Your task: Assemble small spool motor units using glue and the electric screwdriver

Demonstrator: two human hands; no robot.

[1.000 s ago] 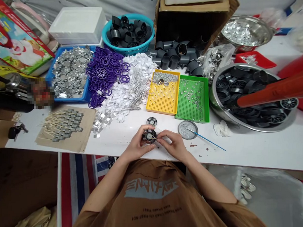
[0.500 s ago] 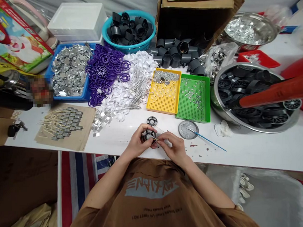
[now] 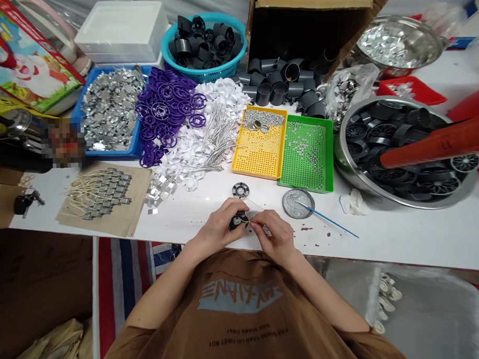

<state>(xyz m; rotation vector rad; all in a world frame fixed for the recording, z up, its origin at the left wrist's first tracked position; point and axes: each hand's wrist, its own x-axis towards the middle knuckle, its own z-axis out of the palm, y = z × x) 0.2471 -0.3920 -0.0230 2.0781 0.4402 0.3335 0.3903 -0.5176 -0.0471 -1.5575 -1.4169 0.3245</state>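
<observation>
One black part (image 3: pixel 238 220) in the left hand (image 3: pixel 216 227), one thin cord (image 3: pixel 245 221) at the right hand (image 3: pixel 275 230).
The left grip curls around the black part, partly hiding it, near the middle of the front edge of the table (image 3: pixel 399 239). The right grip is pinched narrow, seemingly on the cord running from the part; its exact hold is too small to tell. The step in hand looks like guiding or drawing this cord; the next move probably calls for a steady left grip and small, careful fingertip pulls. A black ring (image 3: pixel 240 190) lies flat beyond the hands, farther from the front edge, and a grey dish (image 3: pixel 284 205) with a blue stick (image 3: pixel 335 223) sits right of it, nearer that edge.
</observation>
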